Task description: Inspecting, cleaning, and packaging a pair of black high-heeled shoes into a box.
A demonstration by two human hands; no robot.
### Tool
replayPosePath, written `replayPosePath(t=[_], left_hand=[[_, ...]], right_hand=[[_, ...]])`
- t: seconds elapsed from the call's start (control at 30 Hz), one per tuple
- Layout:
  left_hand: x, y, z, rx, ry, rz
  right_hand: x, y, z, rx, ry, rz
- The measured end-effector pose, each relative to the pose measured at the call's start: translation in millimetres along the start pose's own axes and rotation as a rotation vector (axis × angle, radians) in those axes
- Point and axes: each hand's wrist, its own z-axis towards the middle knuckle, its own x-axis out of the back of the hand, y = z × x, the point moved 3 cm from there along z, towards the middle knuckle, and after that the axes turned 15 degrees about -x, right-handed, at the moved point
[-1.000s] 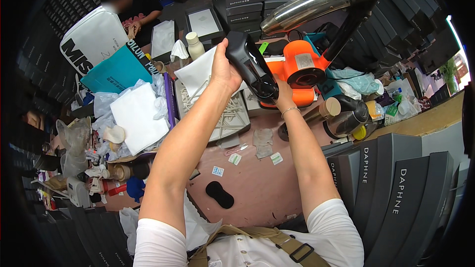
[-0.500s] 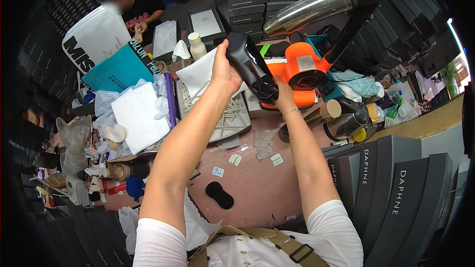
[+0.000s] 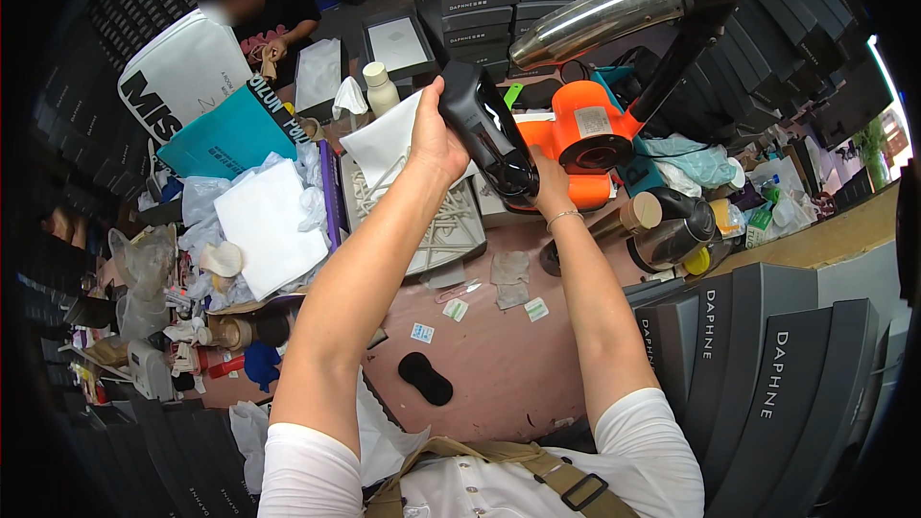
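Observation:
A glossy black shoe [image 3: 487,129] is held up between both hands, over the work table [image 3: 499,355]. At its far left end, my left hand [image 3: 438,142] is closed round the side, thumb pointing up. My right hand [image 3: 551,184] grips the nearer right end; the shoe partly hides its fingers. Just right of the shoe stands an orange hot-air blower [image 3: 587,125], whose metal nozzle [image 3: 600,17] arches above and points left. A black insole-shaped pad [image 3: 425,379] lies on the table below my arms.
A tray of white paper sticks [image 3: 446,230] sits behind my left forearm. A cream bottle [image 3: 381,88] stands farther back. On the right are a kettle [image 3: 674,230] and dark shoe boxes [image 3: 739,345]. White paper sheets [image 3: 271,230] lie left. Another person [image 3: 278,19] works at far left.
The shoe has shifted very slightly, its nearer end now covering a bit more of the orange base. Both hands keep their hold in almost the same place.

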Motion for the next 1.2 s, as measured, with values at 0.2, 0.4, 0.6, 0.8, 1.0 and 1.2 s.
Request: replayPosePath(t=[0.2,0.4,0.6,0.8,1.0,1.2], left_hand=[[-2.5,0.9,-2.4,0.004,-0.033,0.041],[-4.4,21.4,-34.1,-0.004,0.047,0.107],[34.4,75.8,-130.4,0.058,-0.019,0.16],[92.0,107.8,-248.8,-0.007,0.196,0.073],[145.1,115.1,-359.6,-0.122,0.345,0.042],[169.9,113.0,-450.8,-0.175,0.577,-0.043]], right_hand=[[1.3,-0.5,-1.4,-0.008,-0.001,-0.009],[0.2,0.3,-10.6,0.053,0.061,-0.015],[-18.2,16.4,-21.5,0.084,0.133,-0.038],[-27.8,21.8,-14.4,0.124,0.161,-0.175],[-38.6,34.3,1.0,0.272,0.133,-0.296],[-3.3,-15.6,-75.3,0.206,-0.126,0.498]])
